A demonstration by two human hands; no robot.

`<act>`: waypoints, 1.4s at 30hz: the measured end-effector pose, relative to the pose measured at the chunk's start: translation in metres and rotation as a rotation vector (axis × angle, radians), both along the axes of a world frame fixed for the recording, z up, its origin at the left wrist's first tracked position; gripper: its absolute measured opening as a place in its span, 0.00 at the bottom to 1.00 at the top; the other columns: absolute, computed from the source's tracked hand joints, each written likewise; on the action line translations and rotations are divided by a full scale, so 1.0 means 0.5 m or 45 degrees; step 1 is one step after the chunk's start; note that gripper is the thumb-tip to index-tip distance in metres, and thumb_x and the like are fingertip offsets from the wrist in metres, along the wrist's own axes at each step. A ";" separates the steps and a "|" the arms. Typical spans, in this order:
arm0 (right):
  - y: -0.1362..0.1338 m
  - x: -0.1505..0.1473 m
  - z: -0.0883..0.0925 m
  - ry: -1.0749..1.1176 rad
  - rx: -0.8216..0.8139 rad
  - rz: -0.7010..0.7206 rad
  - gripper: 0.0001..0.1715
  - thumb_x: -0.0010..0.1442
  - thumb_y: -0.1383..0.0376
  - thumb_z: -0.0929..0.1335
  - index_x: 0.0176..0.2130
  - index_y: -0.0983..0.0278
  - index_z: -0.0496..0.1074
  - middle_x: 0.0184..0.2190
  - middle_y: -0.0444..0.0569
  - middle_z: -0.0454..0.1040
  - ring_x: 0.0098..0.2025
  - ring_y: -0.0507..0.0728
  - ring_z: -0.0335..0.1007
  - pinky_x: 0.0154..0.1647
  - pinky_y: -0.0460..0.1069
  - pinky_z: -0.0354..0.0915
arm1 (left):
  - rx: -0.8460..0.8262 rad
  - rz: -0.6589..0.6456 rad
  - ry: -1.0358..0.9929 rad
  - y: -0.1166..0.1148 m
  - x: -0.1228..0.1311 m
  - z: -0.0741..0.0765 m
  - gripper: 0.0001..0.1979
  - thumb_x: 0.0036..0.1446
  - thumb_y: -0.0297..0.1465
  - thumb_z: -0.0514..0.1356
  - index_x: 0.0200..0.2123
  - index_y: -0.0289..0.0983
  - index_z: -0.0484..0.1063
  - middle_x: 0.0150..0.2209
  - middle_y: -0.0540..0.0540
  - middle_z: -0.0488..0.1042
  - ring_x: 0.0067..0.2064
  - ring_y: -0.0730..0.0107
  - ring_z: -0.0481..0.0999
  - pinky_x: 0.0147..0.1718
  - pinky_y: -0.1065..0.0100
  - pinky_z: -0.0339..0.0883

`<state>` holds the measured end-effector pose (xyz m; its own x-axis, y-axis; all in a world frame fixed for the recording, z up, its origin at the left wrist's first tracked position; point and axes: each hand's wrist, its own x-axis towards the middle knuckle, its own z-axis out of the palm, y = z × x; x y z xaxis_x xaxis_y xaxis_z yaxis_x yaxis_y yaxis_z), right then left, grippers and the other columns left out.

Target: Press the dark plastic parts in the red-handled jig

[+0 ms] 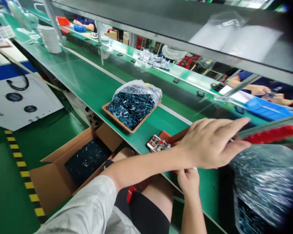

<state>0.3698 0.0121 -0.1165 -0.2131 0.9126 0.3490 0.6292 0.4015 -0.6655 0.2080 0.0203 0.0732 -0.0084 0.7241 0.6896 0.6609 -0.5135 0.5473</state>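
My left hand [210, 143] reaches across to the right over the bench, palm down. Its index finger and thumb are stretched out and apart, and I see nothing held between them. Just beyond the fingertips is a red strip [275, 134] along a metal post. Below it, my right hand [189, 182] is closed at the bench's front edge; its fingertips are partly hidden by my left hand, so what it grips is unclear. Left of the hands sits a small metal fixture [158, 143] with red parts and an orange-brown base, partly covered by my left forearm.
A brown tray [130, 131] carries a plastic bag of small dark parts [132, 107]. Another bag of dark parts [266, 182] stands at right in a black bin. A cardboard box [53, 182] is at lower left. Black pieces [200, 94] line the green belt; co-workers' hands [263, 92] show beyond.
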 end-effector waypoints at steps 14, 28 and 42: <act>-0.017 -0.014 0.009 0.111 -0.217 -0.386 0.21 0.49 0.50 0.72 0.32 0.67 0.76 0.27 0.53 0.76 0.34 0.65 0.75 0.44 0.61 0.70 | -0.450 -0.031 -0.003 -0.032 -0.135 -0.313 0.18 0.69 0.37 0.53 0.55 0.35 0.73 0.48 0.40 0.82 0.51 0.58 0.80 0.55 0.55 0.71; -0.002 -0.043 0.055 0.141 -0.292 -0.187 0.17 0.50 0.54 0.69 0.33 0.64 0.75 0.35 0.53 0.80 0.45 0.65 0.76 0.54 0.60 0.68 | -0.380 -0.080 -1.255 -0.014 -0.143 -0.340 0.14 0.71 0.39 0.48 0.45 0.37 0.67 0.36 0.43 0.81 0.35 0.68 0.83 0.36 0.68 0.75; -0.071 -0.086 0.079 0.111 0.131 -0.398 0.11 0.62 0.66 0.62 0.38 0.62 0.73 0.38 0.53 0.73 0.44 0.61 0.70 0.49 0.56 0.68 | -0.517 -0.020 -0.948 -0.225 -0.093 -0.359 0.25 0.67 0.48 0.55 0.58 0.37 0.64 0.49 0.36 0.74 0.46 0.60 0.77 0.48 0.55 0.73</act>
<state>0.3269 -0.0233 -0.0773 0.1061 0.8880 0.4474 0.6747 0.2663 -0.6884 0.1613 -0.0921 -0.1065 -0.3448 0.9182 0.1949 0.0497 -0.1895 0.9806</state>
